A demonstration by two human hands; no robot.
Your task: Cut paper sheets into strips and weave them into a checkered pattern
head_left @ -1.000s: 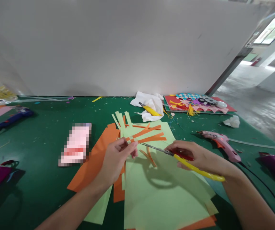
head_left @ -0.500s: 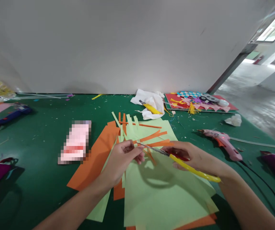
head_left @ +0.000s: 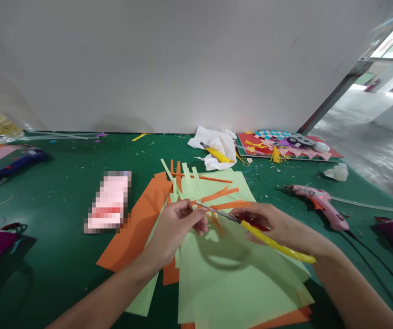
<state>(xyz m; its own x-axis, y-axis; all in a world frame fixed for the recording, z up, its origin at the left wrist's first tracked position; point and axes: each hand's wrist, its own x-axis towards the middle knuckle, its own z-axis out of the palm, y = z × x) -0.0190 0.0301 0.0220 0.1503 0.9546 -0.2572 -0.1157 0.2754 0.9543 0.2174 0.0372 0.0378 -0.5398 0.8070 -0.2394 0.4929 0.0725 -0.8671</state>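
My right hand (head_left: 268, 219) grips a pair of scissors (head_left: 231, 216) with one long yellow handle and some red at the grip. The narrow blades point left and reach the fingertips of my left hand (head_left: 183, 224). Thumb and fingers of that hand are pinched together; what they hold is too small to make out, though a bit of orange shows beside the blade. Beneath both hands lie light green paper sheets (head_left: 237, 283). Orange paper strips (head_left: 217, 195) and pale green strips (head_left: 187, 176) are scattered over their far end. Orange sheets (head_left: 135, 228) stick out on the left.
A pink glue gun (head_left: 326, 208) with a cord lies at right, a blurred-out pink item (head_left: 109, 201) at left. Farther back are a yellow utility knife (head_left: 217, 153) on white tissue (head_left: 203, 137) and a red board (head_left: 333, 150) with paper decorations. A blue tool (head_left: 21, 162) lies far left.
The view has shifted very slightly. Both hands and the scissors keep nearly the same position, with the blades still at my left fingertips.
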